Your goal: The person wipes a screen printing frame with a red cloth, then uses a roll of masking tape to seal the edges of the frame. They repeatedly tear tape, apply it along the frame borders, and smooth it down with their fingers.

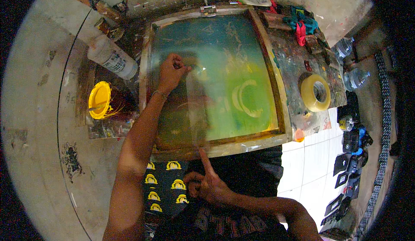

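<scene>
Nearest the body is the right hand [209,187], its index finger stretched away toward the frame and the other fingers curled; I cannot tell whether that finger presses on anything or only steadies an end. Just left of this hand lies a dark sheet with yellow motifs [166,189].

Directly beyond the right fingertip runs a clear strip [198,111], the thing both hands work around. Its long axis goes away from the body, from the right index finger up to the left hand [170,74], roughly in line with the side rails of the wooden frame [283,94]. The left hand is the farther of the two, set a little to the left of the right one, its fingers drawn together in what looks like a pinch at the strip's far end. The strip is over the left part of the green-yellow mesh [259,102]; whether it touches the mesh or hangs above it cannot be told.

Out to the left of the left hand are a yellow-rimmed tub [100,100] and, a bit farther, a tilted white bottle [114,61]. To the right of both hands, past the frame, a roll of clear tape [307,96] rests on the stained worktop [292,81]. Farthest from the hands, a metal clamp [208,10] sits at the frame's far rail.
</scene>
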Demonstrator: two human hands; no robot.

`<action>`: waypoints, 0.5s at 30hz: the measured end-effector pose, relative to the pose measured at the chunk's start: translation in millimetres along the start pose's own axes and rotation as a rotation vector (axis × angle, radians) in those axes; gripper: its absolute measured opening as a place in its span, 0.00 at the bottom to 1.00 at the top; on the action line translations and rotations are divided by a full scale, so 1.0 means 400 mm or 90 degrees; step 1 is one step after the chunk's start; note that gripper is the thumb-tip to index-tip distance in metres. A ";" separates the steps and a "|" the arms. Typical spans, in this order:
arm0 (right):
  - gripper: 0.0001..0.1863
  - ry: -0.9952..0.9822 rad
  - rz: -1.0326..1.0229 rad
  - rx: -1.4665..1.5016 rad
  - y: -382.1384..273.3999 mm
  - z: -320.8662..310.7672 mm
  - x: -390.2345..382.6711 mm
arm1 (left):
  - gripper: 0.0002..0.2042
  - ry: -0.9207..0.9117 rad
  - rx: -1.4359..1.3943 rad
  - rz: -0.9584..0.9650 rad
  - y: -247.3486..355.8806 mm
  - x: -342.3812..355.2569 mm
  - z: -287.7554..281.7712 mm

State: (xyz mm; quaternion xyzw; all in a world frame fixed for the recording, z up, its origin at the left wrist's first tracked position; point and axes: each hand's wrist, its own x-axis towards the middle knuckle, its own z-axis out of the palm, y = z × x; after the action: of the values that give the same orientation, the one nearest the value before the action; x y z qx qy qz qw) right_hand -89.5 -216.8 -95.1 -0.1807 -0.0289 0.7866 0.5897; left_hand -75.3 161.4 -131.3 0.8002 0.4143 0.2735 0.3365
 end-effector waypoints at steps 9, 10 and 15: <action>0.62 -0.011 -0.007 -0.092 -0.001 0.001 0.007 | 0.61 -0.120 0.327 0.080 0.003 -0.131 -0.018; 0.63 -0.003 0.000 -0.109 0.000 0.000 0.007 | 0.64 -0.143 0.342 0.071 0.009 -0.153 -0.020; 0.62 -0.062 -0.066 -0.108 -0.002 -0.011 0.021 | 0.68 -0.276 0.509 0.103 0.053 -0.275 -0.031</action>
State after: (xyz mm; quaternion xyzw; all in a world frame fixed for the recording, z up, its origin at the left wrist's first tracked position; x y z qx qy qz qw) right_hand -89.2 -209.3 -100.9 -0.1899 -0.1336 0.7574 0.6103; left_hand -129.9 63.0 -124.7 0.9357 0.3435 -0.0556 0.0582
